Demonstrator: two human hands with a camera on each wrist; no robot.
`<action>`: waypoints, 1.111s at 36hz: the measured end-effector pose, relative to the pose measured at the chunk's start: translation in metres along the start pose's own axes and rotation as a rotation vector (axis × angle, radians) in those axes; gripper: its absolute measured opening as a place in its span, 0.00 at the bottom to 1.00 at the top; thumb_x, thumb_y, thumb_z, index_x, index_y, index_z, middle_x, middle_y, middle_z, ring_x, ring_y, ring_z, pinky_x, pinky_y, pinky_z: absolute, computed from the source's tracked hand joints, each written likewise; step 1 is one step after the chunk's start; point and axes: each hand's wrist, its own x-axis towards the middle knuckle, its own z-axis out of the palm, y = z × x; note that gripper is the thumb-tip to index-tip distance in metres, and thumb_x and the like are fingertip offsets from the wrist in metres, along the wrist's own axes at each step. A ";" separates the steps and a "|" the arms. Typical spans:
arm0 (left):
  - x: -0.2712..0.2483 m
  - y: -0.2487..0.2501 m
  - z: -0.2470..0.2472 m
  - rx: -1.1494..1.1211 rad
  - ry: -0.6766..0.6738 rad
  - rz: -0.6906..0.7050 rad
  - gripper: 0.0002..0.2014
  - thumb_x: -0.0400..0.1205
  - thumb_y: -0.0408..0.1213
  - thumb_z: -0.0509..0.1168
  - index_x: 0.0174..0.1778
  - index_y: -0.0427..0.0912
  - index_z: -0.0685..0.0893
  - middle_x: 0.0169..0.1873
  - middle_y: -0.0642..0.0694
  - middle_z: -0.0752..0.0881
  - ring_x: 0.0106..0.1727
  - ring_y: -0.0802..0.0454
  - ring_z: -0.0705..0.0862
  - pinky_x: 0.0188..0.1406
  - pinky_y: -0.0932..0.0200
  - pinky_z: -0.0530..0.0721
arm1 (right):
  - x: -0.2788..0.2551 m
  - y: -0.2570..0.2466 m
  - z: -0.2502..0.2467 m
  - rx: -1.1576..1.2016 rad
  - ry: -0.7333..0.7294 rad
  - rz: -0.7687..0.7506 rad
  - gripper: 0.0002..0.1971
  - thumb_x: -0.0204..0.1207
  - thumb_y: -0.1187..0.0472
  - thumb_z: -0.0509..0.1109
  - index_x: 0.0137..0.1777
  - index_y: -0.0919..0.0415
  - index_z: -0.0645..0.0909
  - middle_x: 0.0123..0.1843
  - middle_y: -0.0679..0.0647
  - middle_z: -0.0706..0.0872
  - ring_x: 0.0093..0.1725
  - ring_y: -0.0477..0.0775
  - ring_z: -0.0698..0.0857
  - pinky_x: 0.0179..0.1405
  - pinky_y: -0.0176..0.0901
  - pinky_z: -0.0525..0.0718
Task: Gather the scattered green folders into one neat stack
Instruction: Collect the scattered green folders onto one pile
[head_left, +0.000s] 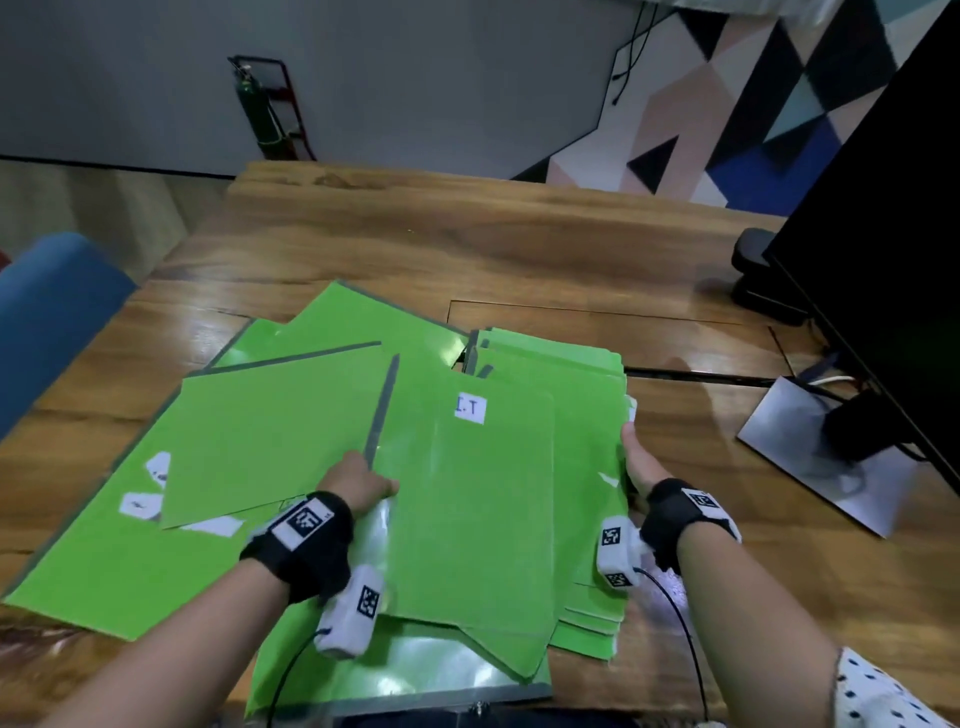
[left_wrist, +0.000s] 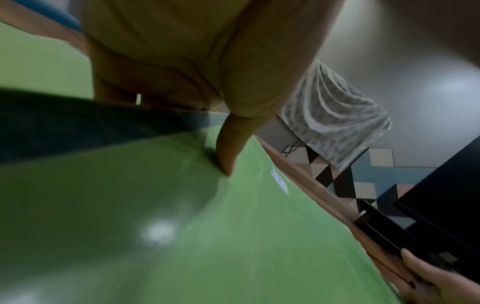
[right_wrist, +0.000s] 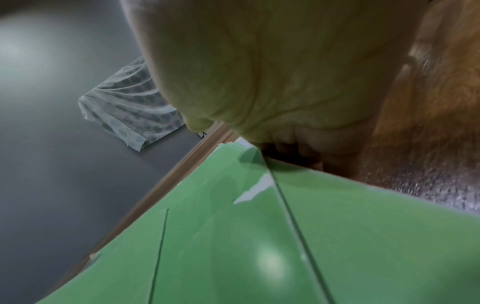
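Several green folders lie overlapping on the wooden table (head_left: 519, 244). On top is a folder with a white "I.T" label (head_left: 470, 410), tilted over a partly squared stack (head_left: 597, 374) at the right. My left hand (head_left: 358, 480) pinches that labelled folder (left_wrist: 182, 226) at its left grey spine, with the thumb (left_wrist: 228, 156) pressed on top. My right hand (head_left: 639, 462) grips the stack's right edge, and its fingers (right_wrist: 285, 144) curl against the folder edges (right_wrist: 259, 236). Loose folders fan out to the left (head_left: 260, 436) and far left (head_left: 93, 571). Another lies at the front (head_left: 415, 670).
A black monitor (head_left: 883, 260) on a silver stand base (head_left: 826, 452) stands close on the right, with cables beside it. A blue chair (head_left: 47, 312) sits at the left table edge. A fire extinguisher (head_left: 254, 109) leans at the back wall.
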 end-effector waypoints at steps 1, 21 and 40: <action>0.001 0.000 0.002 0.032 -0.007 -0.004 0.25 0.80 0.37 0.69 0.69 0.32 0.69 0.57 0.38 0.80 0.50 0.44 0.80 0.50 0.52 0.83 | -0.002 -0.001 0.001 0.001 -0.002 -0.004 0.48 0.72 0.23 0.39 0.85 0.55 0.48 0.85 0.60 0.52 0.83 0.62 0.56 0.80 0.62 0.55; 0.018 0.042 0.031 -0.099 0.175 0.076 0.20 0.83 0.34 0.64 0.67 0.35 0.63 0.65 0.32 0.78 0.58 0.35 0.82 0.52 0.48 0.82 | 0.012 0.002 0.003 -0.166 0.048 -0.048 0.36 0.83 0.38 0.49 0.82 0.65 0.58 0.82 0.63 0.61 0.80 0.62 0.63 0.77 0.55 0.62; 0.027 0.050 0.062 0.123 0.058 0.099 0.28 0.82 0.28 0.63 0.77 0.40 0.62 0.62 0.39 0.80 0.43 0.47 0.83 0.40 0.58 0.83 | 0.009 0.000 0.008 -0.195 0.074 -0.038 0.40 0.81 0.35 0.51 0.81 0.68 0.60 0.81 0.64 0.63 0.79 0.63 0.66 0.78 0.55 0.64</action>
